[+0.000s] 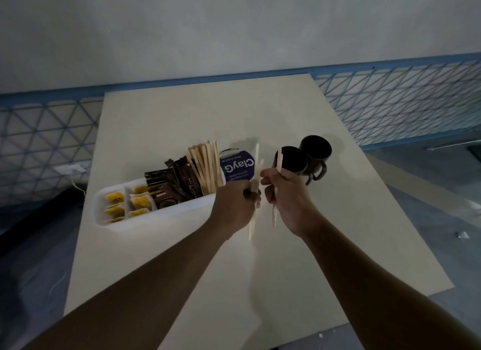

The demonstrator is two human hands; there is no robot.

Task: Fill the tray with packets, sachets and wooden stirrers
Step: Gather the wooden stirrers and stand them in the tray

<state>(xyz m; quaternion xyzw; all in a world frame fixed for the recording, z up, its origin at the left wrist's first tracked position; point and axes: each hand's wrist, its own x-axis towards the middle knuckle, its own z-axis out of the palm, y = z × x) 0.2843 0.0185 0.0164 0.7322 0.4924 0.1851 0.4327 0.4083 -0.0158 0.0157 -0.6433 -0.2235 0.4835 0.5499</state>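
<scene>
A white oblong tray [161, 219] sits left of centre on the cream table. It holds yellow sachets [130, 203] at its left end, dark brown packets [171, 185] in the middle and a bunch of wooden stirrers [205, 167] standing at its right end. My left hand [234, 206] grips a wooden stirrer [256, 164] just right of the tray. My right hand [286, 198] holds another stirrer [279, 162] close beside it. The two hands nearly touch above the table.
Two dark mugs [303, 159] stand right of the hands. A blue and white packet [236, 167] lies behind the tray. The cream table [234, 115] stretches back to a blue mesh railing [403, 104]; floor lies on both sides.
</scene>
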